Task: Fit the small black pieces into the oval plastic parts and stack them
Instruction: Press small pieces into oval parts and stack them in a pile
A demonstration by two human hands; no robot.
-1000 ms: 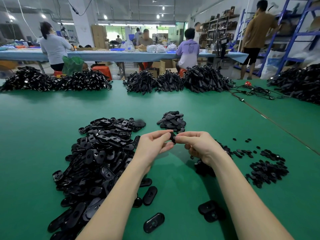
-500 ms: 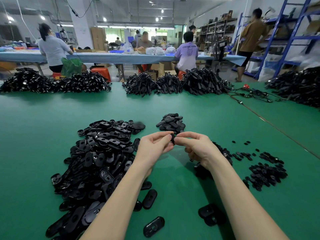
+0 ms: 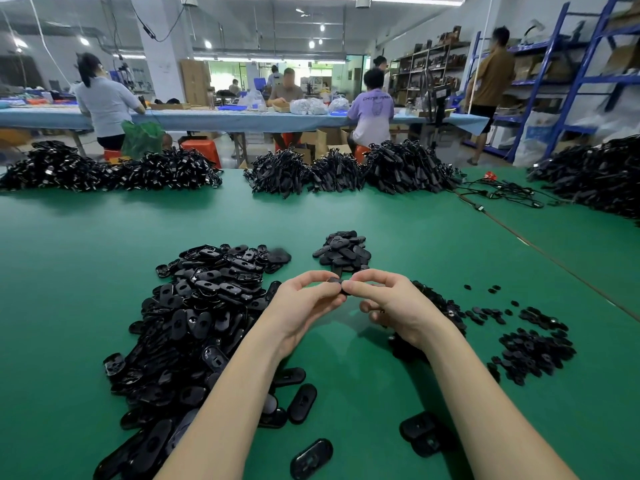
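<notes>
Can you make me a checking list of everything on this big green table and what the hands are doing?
Surface: green table, seam running down its right side.
Job's things: big pile of oval parts at left; small black pieces at right; finished heap beyond the hands.
Clutter: loose ovals near the front edge.
Hands: left hand and right hand pinch one black part together.
Cables: black cable at far right.
Surroundings: seated workers, blue shelving.

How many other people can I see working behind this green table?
6: one in white at left, one facing us, one in lilac, one in brown by the shelves, and two small figures far back; more may be hidden.
</notes>
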